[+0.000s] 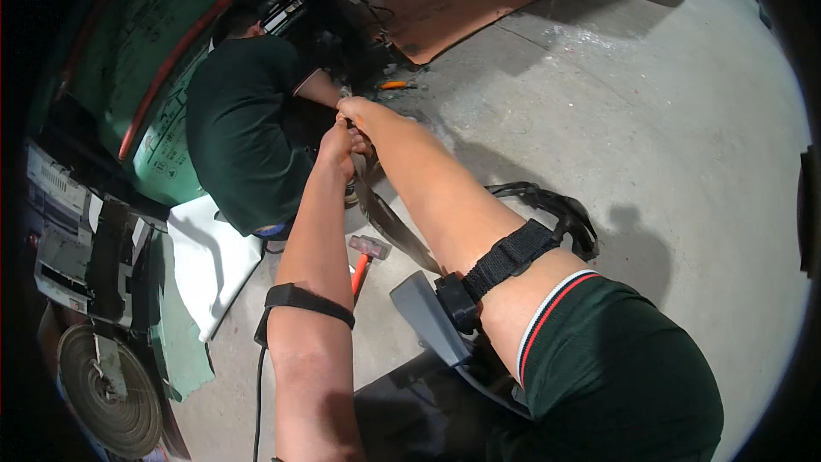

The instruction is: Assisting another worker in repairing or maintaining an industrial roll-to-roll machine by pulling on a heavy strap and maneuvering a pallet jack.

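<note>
Both my arms stretch forward, and the hands meet close together beside the crouching co-worker. My left hand (340, 147) is closed, with its fingers curled round a long flat grey-brown strip (385, 214). Just above it, my right hand (351, 109) is closed too, gripping at the strip's upper end; its fingers are largely hidden. From the hands the strip bends down and back under my right forearm. The co-worker's bare forearm (318, 88) reaches toward the same spot, and that person's hand is hard to make out.
A sledgehammer (369, 247) with an orange handle rests on the concrete below my hands. An orange-handled tool (393, 85) and a brown board (462, 13) lie beyond. A white sheet (214, 261) and a rolled coil (111, 389) are left; black cables (547, 205) lie right.
</note>
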`<act>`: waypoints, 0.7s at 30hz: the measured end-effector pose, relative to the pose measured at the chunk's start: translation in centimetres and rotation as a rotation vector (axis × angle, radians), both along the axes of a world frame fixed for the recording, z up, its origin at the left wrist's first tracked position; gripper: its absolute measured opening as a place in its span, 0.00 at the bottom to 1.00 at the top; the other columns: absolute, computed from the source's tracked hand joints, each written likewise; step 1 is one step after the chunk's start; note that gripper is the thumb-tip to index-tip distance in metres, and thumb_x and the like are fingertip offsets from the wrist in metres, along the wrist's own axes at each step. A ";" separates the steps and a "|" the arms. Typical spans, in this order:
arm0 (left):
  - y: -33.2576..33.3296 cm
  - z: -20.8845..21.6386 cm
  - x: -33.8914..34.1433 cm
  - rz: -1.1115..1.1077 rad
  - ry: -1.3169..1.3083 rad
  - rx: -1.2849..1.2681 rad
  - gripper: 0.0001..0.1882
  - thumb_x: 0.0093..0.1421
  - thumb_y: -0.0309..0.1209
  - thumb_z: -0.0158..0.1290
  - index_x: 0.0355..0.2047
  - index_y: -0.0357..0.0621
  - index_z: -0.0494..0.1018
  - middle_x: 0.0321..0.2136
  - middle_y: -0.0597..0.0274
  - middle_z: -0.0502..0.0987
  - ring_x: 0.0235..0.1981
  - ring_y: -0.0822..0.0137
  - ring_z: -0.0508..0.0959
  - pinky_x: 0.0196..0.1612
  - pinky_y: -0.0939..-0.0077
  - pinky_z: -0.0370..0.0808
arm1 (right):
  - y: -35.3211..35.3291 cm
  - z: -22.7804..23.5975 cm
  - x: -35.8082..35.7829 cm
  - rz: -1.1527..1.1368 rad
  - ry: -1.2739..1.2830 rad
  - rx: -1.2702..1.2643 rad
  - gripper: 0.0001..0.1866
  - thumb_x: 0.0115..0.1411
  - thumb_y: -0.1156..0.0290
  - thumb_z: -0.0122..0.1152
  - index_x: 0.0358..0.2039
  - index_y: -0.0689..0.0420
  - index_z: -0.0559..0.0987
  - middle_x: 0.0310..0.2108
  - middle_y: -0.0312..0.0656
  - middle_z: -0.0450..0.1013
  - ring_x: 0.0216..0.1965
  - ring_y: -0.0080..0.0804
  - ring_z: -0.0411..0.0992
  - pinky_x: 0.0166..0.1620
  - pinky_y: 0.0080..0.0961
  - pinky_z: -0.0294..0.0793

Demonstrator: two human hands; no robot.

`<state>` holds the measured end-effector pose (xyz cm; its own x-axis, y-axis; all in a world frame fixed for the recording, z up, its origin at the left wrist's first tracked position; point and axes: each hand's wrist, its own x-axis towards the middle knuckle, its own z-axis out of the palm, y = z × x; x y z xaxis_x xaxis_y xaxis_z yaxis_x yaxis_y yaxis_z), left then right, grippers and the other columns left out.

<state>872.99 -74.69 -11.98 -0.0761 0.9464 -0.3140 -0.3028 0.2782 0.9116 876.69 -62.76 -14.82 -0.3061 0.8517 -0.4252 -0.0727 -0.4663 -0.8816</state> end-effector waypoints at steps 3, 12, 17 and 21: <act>0.3 -0.2 0.0 -0.002 -0.007 -0.005 0.11 0.64 0.41 0.33 0.33 0.49 0.59 0.17 0.72 0.56 0.12 0.81 0.53 0.13 0.87 0.55 | 0.1 0.1 0.4 -0.004 0.003 -0.005 0.14 0.55 0.64 0.39 0.25 0.59 0.71 0.18 0.43 0.67 0.20 0.37 0.66 0.25 0.38 0.65; 0.5 -0.6 -0.3 -0.043 -0.020 0.018 0.13 0.64 0.42 0.33 0.30 0.48 0.58 0.17 0.73 0.55 0.12 0.81 0.53 0.13 0.87 0.54 | -0.1 0.0 0.5 0.001 0.004 -0.004 0.14 0.55 0.64 0.40 0.24 0.59 0.72 0.18 0.44 0.67 0.20 0.36 0.65 0.24 0.38 0.65; -0.2 -0.2 0.0 -0.025 -0.024 0.018 0.13 0.64 0.42 0.34 0.31 0.46 0.58 0.18 0.72 0.55 0.12 0.80 0.53 0.14 0.86 0.54 | -0.6 -0.4 0.7 0.003 0.001 0.004 0.14 0.55 0.64 0.40 0.23 0.59 0.72 0.19 0.44 0.67 0.20 0.36 0.65 0.24 0.38 0.65; 0.5 -0.7 -0.3 0.011 -0.023 0.017 0.12 0.64 0.40 0.34 0.30 0.45 0.58 0.18 0.70 0.56 0.12 0.79 0.53 0.14 0.85 0.54 | -0.6 -0.6 0.0 0.009 0.008 0.004 0.14 0.55 0.64 0.40 0.23 0.59 0.72 0.19 0.44 0.68 0.20 0.36 0.65 0.24 0.38 0.64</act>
<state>872.71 -74.19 -12.68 -0.0793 0.9507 -0.2998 -0.3263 0.2594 0.9090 876.71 -63.33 -15.38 -0.3175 0.8504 -0.4195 -0.0757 -0.4637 -0.8828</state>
